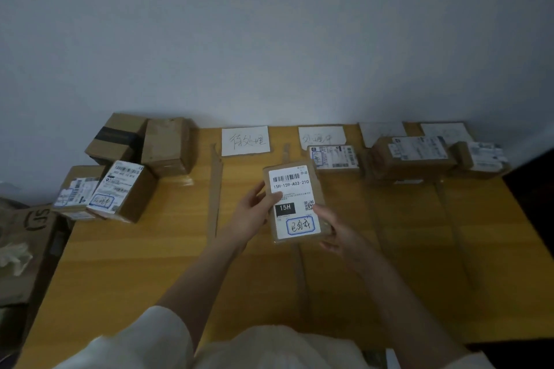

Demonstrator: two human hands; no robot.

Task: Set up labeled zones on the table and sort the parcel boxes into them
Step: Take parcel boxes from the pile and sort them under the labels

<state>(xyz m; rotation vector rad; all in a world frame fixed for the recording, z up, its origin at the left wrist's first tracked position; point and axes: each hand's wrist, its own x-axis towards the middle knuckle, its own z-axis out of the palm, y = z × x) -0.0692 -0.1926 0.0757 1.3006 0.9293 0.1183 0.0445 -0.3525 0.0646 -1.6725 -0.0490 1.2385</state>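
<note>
Cardboard parcel (295, 201), label up, is clamped by both hands' fingers, left (254, 207) and right (332, 229), above the surface (150, 263); read its blue stamp, then match a zone label (245, 140).

1. Flat brown cardboard parcel with white shipping label (295, 202): held above the table's middle, label up, reading "15H-159-A03-210", black "15H" block, QR code, blue-boxed handwriting at its near end.
2. Left hand (254, 210) grips its left edge, thumb on the label; right hand (335, 229) grips the near right corner.
3. Four white paper zone sheets along the far edge: first (245, 141), second (322, 138), third (382, 132), fourth (443, 132). Handwriting on the last two is too faint to read.
4. Brown cardboard divider strips (215, 189) lie on the table between zones.
5. Sorted labelled boxes: one (334, 157) at the second sheet, one (413, 156) at the third, one (479, 159) at the fourth.
6. Unsorted brown boxes (126, 165) clustered far left.
</note>
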